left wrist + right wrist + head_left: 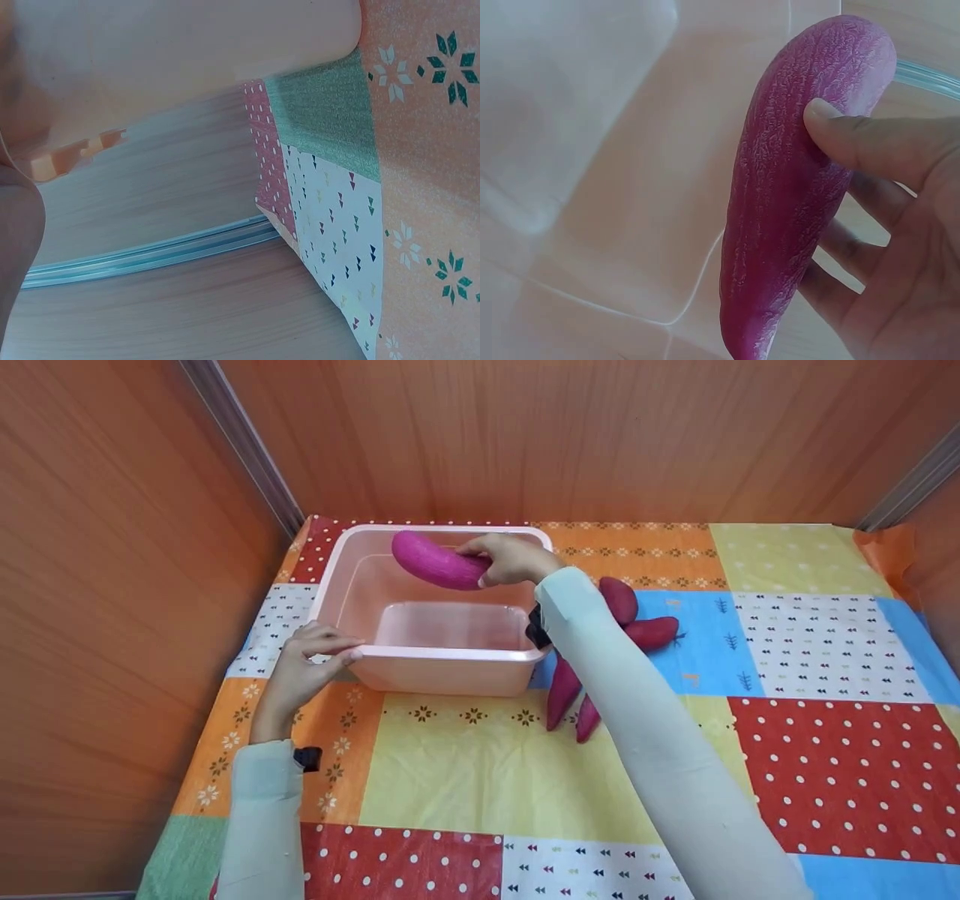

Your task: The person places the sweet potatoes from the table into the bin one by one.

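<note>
A pink plastic basin [450, 654] stands at the back left of the table. My left hand [304, 664] pinches its rim at the front left corner; in the left wrist view only part of that hand [16, 232] shows beside the basin wall [195, 52]. Over the basin, my right hand [517, 559] holds a curved, purplish-pink sweet potato [435, 562] by its right end. In the right wrist view the thumb presses on the sweet potato's [780, 195] near face, with the other fingers partly hidden behind it.
Several more red-purple sweet potatoes [651, 634] lie bunched right of the basin, partly covered by my right sleeve [645, 705]. A patchwork cloth [465, 772] covers the table. Wood-grain panels [562, 442] close off the back and the left side.
</note>
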Demonstrator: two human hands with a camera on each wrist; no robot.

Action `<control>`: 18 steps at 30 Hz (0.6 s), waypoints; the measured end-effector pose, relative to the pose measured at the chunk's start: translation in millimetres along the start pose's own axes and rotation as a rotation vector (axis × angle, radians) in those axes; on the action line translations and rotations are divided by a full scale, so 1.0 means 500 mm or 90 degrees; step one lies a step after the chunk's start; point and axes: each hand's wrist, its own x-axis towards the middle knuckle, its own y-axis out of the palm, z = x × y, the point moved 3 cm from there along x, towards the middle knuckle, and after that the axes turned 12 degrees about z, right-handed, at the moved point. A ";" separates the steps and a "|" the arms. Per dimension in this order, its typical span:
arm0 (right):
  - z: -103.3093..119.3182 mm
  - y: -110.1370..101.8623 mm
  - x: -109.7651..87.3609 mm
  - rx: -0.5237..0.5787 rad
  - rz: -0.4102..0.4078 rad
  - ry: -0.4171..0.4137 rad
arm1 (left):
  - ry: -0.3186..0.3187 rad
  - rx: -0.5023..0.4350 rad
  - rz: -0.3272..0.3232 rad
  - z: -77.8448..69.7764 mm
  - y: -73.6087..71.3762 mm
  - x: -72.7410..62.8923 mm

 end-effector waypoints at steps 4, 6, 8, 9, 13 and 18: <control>0.002 0.003 0.001 -0.010 0.016 0.001 | 0.002 0.009 0.001 0.003 0.000 0.000; 0.002 0.005 0.002 -0.010 0.020 0.007 | 0.005 0.011 0.001 0.003 0.000 0.001; 0.002 0.006 0.002 -0.007 0.022 0.012 | 0.007 0.013 0.001 0.002 0.001 0.001; 0.002 0.006 0.002 -0.005 0.023 0.014 | 0.007 0.012 0.001 0.002 0.001 0.001; 0.003 0.008 0.001 0.004 0.029 0.019 | 0.005 0.008 0.001 0.003 0.001 0.000; 0.002 0.006 -0.003 0.021 0.017 0.027 | 0.000 0.004 0.000 0.003 0.001 -0.002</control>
